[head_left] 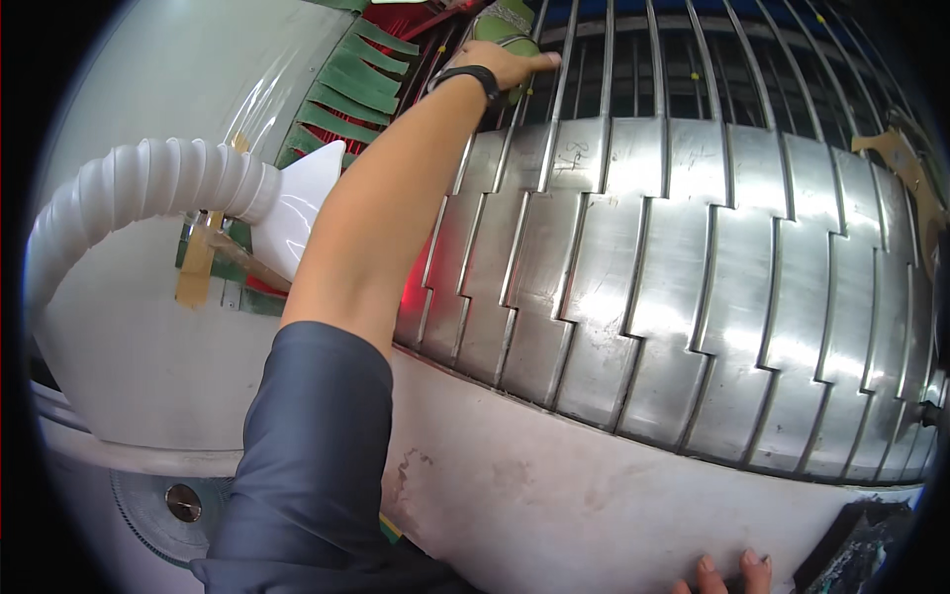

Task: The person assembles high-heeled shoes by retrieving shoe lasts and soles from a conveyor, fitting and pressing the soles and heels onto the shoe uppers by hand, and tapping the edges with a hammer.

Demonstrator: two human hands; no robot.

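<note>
My left arm, in a dark grey sleeve, stretches up to the top of the view. My left hand [505, 65], with a black band at the wrist, closes around a light green object [510, 22] with a greyish, shiny patch; its kind cannot be made out. The thumb points right, over the metal rods [609, 64], and the other fingers are mostly hidden. Low on the right, the fingertips of my right hand [727, 574] rest apart on a whitish panel [534, 475], holding nothing visible.
Stepped, shiny metal slats [673, 267] fill the right, continuing as rods over a dark gap. A white corrugated hose [168, 178] with a flared nozzle [307, 203] arches at left. Green strips [351, 84] hang near red light. A tan bracket [905, 163] stands far right.
</note>
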